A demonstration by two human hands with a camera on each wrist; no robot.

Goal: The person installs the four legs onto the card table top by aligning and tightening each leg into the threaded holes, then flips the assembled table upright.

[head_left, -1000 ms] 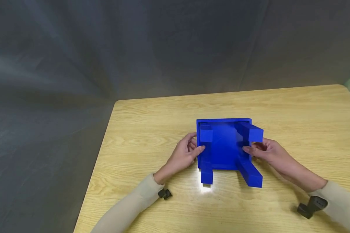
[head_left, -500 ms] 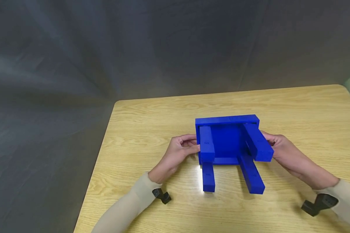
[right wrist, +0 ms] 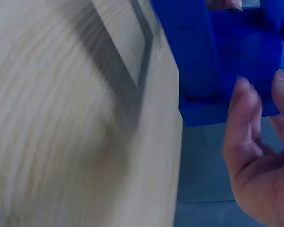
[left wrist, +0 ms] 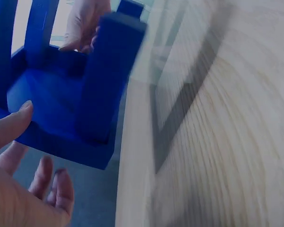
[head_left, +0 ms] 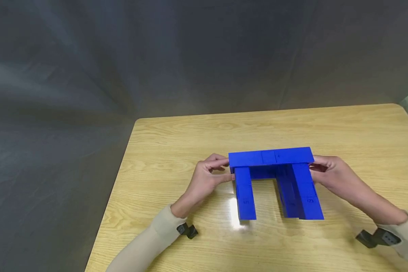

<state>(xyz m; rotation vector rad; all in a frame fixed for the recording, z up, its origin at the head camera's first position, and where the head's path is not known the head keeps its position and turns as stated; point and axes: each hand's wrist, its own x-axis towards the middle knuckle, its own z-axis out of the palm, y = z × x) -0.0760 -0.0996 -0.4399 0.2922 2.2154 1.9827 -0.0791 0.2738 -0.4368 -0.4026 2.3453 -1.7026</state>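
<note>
A small blue four-legged stool point(head_left: 271, 157) is held up between both hands, tilted so its front edge and legs face the wearer. My left hand point(head_left: 205, 177) pinches its left side, thumb by the near leg and fingers behind. On the opposite side, my right hand point(head_left: 336, 179) grips the edge between thumb and fingers. In the left wrist view the stool's hollow underside point(left wrist: 47, 99) shows, with the left thumb lying over the rim. The right wrist view has the thumb over the stool's rim point(right wrist: 208, 113) too. The back legs are partly hidden in the head view.
A light wood-grain table point(head_left: 176, 143) lies beneath, carrying the stool's shadow. Dark grey cloth point(head_left: 204, 56) rises behind its far edge and hangs along the left. Black wrist-camera mounts point(head_left: 187, 230) sit at both cuffs.
The stool has tipped from showing its underside toward the head camera to showing its front edge, with legs swung downward. Both hands turned with it, the right moving slightly right.
</note>
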